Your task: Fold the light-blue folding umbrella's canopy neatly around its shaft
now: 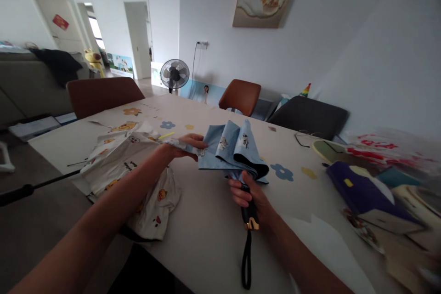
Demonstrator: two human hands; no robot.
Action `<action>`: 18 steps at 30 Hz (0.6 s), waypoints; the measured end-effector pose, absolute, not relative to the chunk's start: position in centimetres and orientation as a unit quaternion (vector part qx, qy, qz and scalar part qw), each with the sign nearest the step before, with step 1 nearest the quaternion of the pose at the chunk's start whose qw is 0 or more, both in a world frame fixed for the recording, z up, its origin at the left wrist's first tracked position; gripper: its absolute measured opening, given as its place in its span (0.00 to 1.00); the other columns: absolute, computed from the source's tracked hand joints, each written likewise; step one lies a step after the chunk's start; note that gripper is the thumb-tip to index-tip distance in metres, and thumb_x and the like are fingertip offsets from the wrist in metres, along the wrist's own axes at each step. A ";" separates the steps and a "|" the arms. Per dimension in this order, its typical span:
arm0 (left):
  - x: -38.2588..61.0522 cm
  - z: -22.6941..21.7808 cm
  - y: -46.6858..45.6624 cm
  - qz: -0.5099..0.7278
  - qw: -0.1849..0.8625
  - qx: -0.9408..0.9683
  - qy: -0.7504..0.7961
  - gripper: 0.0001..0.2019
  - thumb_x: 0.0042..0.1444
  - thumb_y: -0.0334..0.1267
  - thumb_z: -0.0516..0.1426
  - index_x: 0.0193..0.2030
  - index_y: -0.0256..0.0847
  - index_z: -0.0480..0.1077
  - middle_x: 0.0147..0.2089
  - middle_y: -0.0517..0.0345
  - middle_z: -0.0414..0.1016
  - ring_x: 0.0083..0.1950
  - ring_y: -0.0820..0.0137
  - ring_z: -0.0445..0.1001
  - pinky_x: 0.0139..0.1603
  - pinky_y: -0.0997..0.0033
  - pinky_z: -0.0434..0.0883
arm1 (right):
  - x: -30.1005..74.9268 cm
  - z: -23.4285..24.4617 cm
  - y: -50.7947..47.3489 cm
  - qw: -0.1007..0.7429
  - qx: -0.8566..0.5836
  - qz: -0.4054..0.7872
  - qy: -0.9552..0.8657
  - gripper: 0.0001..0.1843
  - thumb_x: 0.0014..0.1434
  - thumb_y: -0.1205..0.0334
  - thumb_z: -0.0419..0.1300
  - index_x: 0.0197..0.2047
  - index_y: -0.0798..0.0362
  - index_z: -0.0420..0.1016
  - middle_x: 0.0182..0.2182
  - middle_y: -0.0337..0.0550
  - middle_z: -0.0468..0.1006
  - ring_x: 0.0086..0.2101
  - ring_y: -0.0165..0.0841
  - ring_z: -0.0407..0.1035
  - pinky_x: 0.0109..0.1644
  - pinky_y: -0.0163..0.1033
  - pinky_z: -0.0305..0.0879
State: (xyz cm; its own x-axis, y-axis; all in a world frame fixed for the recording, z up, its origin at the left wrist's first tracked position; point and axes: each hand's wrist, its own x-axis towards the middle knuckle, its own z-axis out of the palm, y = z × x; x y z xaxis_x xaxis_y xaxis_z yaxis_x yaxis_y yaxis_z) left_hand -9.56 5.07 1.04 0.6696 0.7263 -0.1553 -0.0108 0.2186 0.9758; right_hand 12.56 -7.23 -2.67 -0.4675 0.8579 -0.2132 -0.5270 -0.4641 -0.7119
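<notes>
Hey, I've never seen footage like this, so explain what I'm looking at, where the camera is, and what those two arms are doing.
There's no machine here, just a person's two bare hands. The single picture comes from a camera worn on their head, looking forward and down, so the arms reach in from the bottom edge.

The right hand grips the black handle of a blue umbrella, whose fabric is in loose folds; a wrist loop hangs below. The left hand holds the fabric's edge.

On the white table, a cream umbrella with cartoon prints lies partly behind the left forearm. Over to the right sit a purple item and a plastic bag with red markings.
</notes>
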 end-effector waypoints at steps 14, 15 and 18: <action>-7.5 3.3 4.1 0.442 0.300 0.679 0.503 0.16 0.39 0.32 0.61 0.39 0.37 0.68 0.35 0.55 0.71 0.35 0.71 0.67 0.37 0.73 0.64 | 12.8 -3.5 -6.8 0.428 -0.292 0.814 -0.261 0.19 0.48 0.48 0.62 0.27 0.55 0.63 0.17 0.28 0.57 0.12 0.17 0.40 0.11 0.25 0.47; -7.2 4.2 3.9 0.457 0.246 0.700 0.490 0.15 0.41 0.33 0.61 0.39 0.39 0.69 0.35 0.56 0.71 0.35 0.71 0.67 0.37 0.74 0.63 | 12.7 -3.5 -6.9 0.431 -0.296 0.812 -0.259 0.18 0.49 0.49 0.62 0.27 0.55 0.64 0.18 0.28 0.58 0.12 0.17 0.40 0.11 0.25 0.47; -6.1 6.4 3.4 0.386 0.265 0.753 0.462 0.09 0.48 0.42 0.57 0.29 0.38 0.70 0.27 0.56 0.70 0.31 0.70 0.67 0.33 0.72 0.62 | 12.4 -3.4 -7.1 0.431 -0.307 0.804 -0.272 0.17 0.49 0.51 0.63 0.26 0.55 0.62 0.18 0.29 0.59 0.12 0.17 0.41 0.11 0.25 0.46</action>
State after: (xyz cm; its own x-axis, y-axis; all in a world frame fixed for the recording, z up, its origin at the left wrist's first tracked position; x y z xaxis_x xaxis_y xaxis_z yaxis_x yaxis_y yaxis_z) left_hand -6.10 3.38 6.45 0.2752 0.9006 0.3365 0.4909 -0.4326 0.7562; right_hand 12.40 -7.06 -3.38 -0.4398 0.8602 -0.2582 -0.5257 -0.4796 -0.7026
